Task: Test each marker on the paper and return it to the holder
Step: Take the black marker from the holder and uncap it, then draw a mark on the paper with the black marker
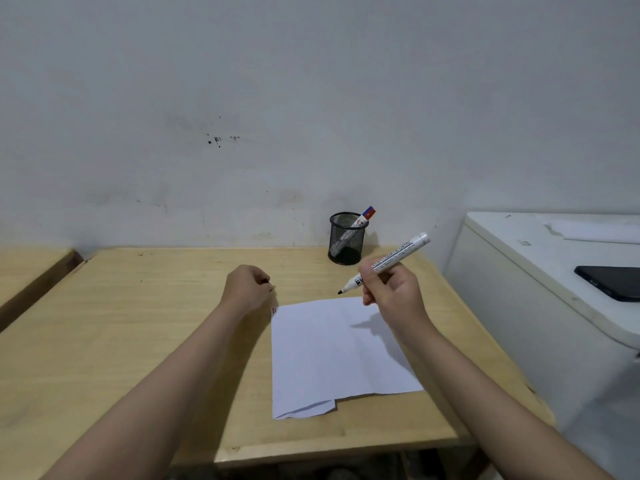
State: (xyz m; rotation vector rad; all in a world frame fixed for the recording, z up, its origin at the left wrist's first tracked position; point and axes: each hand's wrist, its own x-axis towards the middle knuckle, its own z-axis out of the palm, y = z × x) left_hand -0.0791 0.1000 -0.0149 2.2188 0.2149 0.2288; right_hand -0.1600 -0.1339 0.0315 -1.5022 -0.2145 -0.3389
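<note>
A white sheet of paper (pixel 332 351) lies on the wooden table (pixel 138 341), its near corner folded. My right hand (pixel 391 292) holds an uncapped white marker (pixel 398 254) with its dark tip pointing left, just above the paper's far edge. My left hand (pixel 247 287) rests as a fist on the table at the paper's far-left corner; something small and dark shows between its fingers, but I cannot tell what. A black mesh holder (pixel 346 239) stands by the wall behind the paper. In it leans one marker with a red and blue end (pixel 365 216).
A white appliance (pixel 519 271) stands close to the table's right edge, with a dark phone (pixel 609 282) and a paper on top. Another wooden surface (pixel 27 271) sits at the far left. A pale wall runs behind the table.
</note>
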